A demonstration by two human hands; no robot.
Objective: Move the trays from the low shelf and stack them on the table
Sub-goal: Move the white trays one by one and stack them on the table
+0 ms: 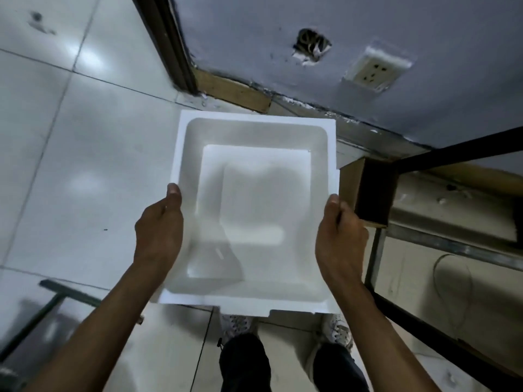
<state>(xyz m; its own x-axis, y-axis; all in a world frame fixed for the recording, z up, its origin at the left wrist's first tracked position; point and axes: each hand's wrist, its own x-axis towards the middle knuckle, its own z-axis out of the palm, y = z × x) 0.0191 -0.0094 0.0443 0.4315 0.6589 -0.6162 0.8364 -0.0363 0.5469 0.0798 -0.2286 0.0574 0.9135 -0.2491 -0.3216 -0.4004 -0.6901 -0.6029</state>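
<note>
A white foam tray (254,131) with a deep stepped hollow is held level in the air above the tiled floor, in the middle of the view. My left hand (160,227) grips its left rim, thumb on top and fingers hidden underneath. On the opposite side my right hand (341,233) grips the right rim the same way. The tray's near edge hides part of my shoes below.
A black metal frame (424,154) with a brown block (370,193) at its corner stands close to the tray's right side. A grey wall with a socket (373,72) lies ahead. A dark door frame (167,43) is at upper left, and another metal frame (51,301) at lower left.
</note>
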